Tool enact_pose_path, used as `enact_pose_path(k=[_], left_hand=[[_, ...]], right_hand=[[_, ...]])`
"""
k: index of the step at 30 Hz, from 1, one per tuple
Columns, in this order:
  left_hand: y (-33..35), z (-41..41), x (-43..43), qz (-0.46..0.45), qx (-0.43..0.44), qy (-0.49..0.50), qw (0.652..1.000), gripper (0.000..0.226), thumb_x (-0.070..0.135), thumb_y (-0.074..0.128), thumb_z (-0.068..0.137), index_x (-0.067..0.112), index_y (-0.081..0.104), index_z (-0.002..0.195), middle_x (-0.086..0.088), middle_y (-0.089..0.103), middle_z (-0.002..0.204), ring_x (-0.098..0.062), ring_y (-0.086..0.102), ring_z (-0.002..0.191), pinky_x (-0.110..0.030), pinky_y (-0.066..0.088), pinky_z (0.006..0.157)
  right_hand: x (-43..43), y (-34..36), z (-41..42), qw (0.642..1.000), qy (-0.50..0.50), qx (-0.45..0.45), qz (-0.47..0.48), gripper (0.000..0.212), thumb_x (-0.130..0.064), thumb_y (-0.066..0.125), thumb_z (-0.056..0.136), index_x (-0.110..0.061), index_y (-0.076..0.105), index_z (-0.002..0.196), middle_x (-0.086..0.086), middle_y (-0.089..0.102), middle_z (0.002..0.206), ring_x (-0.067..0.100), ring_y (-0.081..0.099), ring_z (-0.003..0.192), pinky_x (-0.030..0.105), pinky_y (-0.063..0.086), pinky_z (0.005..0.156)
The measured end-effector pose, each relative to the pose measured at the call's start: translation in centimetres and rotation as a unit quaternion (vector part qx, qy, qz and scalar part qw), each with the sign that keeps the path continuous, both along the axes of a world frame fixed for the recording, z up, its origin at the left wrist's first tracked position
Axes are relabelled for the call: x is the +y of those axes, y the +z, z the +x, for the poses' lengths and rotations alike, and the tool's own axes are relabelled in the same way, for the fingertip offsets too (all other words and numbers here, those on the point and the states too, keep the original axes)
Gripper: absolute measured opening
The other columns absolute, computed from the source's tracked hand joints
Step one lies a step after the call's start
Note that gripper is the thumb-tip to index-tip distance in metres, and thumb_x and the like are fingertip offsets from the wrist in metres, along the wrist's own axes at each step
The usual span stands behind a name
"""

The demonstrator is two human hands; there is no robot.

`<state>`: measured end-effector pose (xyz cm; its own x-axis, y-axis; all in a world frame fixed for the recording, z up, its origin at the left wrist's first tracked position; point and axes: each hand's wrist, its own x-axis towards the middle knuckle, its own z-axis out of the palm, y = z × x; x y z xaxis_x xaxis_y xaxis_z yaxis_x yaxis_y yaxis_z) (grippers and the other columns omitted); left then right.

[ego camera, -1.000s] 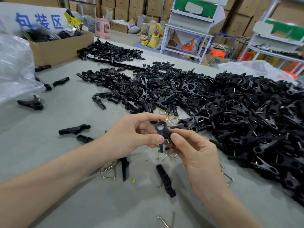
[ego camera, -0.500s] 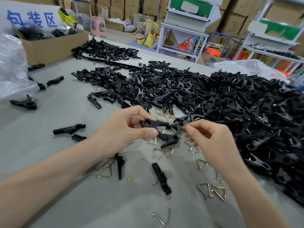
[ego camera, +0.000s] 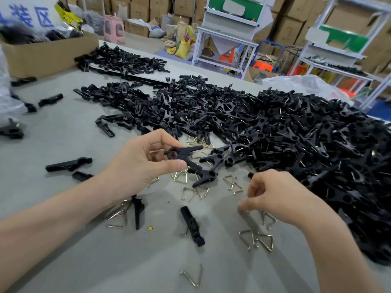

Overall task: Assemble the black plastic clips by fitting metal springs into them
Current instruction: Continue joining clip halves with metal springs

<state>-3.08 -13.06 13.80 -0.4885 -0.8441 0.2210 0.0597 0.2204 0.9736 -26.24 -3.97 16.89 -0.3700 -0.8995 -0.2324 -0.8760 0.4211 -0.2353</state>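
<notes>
Head view: the left hand pinches a black clip between thumb and fingers, raised off the table, likely to keep its spring seat exposed.
Right hand: fingers curled, tips down on a loose spring; blur hides whether it grips.
Stock: the clip pile lies toward the table's right edge, within reach.

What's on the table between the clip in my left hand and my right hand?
A few loose brass springs and one black clip piece lie on the grey table; the head view shows it.
</notes>
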Motion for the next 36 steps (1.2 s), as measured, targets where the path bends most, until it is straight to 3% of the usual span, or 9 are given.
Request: enact_pose_path(k=[2,7,10,13,15,18,21,27,36], left_hand=[[-0.1,-0.1,0.1,0.007,0.005,-0.007,1.000,0.024,0.025,0.078,0.056,0.031,0.067,0.076,-0.011,0.068,0.089,-0.022,0.051,0.074,-0.035,0.040,0.069],[-0.6,-0.1,0.2,-0.002,0.020,-0.042,0.999,0.025,0.019,0.077,0.060,0.026,0.063,0.080,0.004,0.068,0.086,-0.009,0.057,0.067,-0.013,0.048,0.061],[-0.9,0.0,0.2,-0.017,0.011,-0.048,0.999,0.027,0.029,0.086,0.063,0.033,0.064,0.078,0.000,0.066,0.092,-0.011,0.060,0.079,-0.018,0.051,0.074],[-1.2,0.0,0.2,-0.011,-0.007,-0.044,0.999,0.030,0.033,0.087,0.059,0.033,0.063,0.077,-0.003,0.066,0.095,-0.014,0.062,0.086,-0.028,0.052,0.081],[-1.3,0.0,0.2,-0.014,-0.018,-0.049,0.999,0.031,0.027,0.090,0.063,0.032,0.062,0.076,0.005,0.066,0.092,-0.011,0.062,0.086,-0.023,0.053,0.076],[-1.4,-0.1,0.3,-0.009,-0.012,-0.071,0.997,0.025,0.019,0.080,0.063,0.031,0.061,0.075,0.015,0.065,0.087,-0.004,0.060,0.083,-0.017,0.051,0.070],[-1.3,-0.2,0.4,-0.001,0.001,-0.088,0.996,0.025,0.014,0.077,0.065,0.029,0.061,0.076,0.013,0.068,0.085,-0.002,0.062,0.079,-0.017,0.051,0.067],[-1.3,-0.1,0.4,0.016,0.014,-0.082,0.996,0.026,0.010,0.082,0.069,0.024,0.062,0.077,-0.001,0.070,0.090,-0.019,0.066,0.087,-0.024,0.055,0.072],[-0.9,-0.3,1.1,-0.003,-0.002,-0.081,0.997,0.024,0.013,0.083,0.066,0.020,0.062,0.076,0.002,0.070,0.088,-0.024,0.067,0.093,-0.031,0.057,0.074]], right_hand=[[-0.2,-0.2,0.1,1.000,0.005,-0.010,0.010,0.029,-0.040,0.084,0.065,-0.020,0.064,0.072,-0.003,0.065,0.074,0.011,0.062,0.067,0.024,0.044,0.056],[-0.3,-0.9,-0.4,0.999,0.005,-0.048,0.008,0.023,-0.031,0.081,0.072,-0.015,0.064,0.073,-0.002,0.064,0.069,0.011,0.058,0.061,0.023,0.041,0.053],[-0.4,-1.0,-0.8,0.993,0.033,-0.109,0.013,0.021,-0.026,0.077,0.078,-0.013,0.063,0.070,-0.001,0.064,0.062,0.011,0.053,0.054,0.027,0.046,0.056],[-0.5,-1.0,-0.3,0.979,0.044,-0.191,-0.053,0.021,-0.022,0.074,0.080,-0.012,0.061,0.066,-0.006,0.055,0.047,0.003,0.043,0.039,0.017,0.036,0.043],[-0.8,-1.2,0.8,0.940,0.019,-0.307,-0.151,0.021,-0.016,0.075,0.080,-0.010,0.060,0.066,-0.003,0.053,0.050,0.005,0.040,0.039,0.015,0.032,0.040],[-1.1,-1.2,3.0,0.796,-0.026,-0.542,-0.267,0.015,-0.005,0.073,0.074,-0.005,0.059,0.069,0.007,0.059,0.057,0.011,0.051,0.047,0.017,0.042,0.044],[-1.0,-1.4,4.7,0.728,-0.041,-0.615,-0.300,0.017,-0.013,0.072,0.063,-0.001,0.064,0.071,0.007,0.063,0.061,0.011,0.059,0.052,0.017,0.048,0.049],[-0.8,-2.2,6.1,0.768,-0.047,-0.583,-0.262,0.025,-0.032,0.073,0.059,-0.010,0.065,0.067,0.002,0.060,0.061,0.009,0.041,0.049,0.016,0.032,0.042],[-0.7,-2.3,6.6,0.740,-0.010,-0.633,-0.227,0.023,-0.036,0.074,0.058,-0.020,0.059,0.049,0.005,0.052,0.063,0.008,0.042,0.051,0.019,0.036,0.052]])
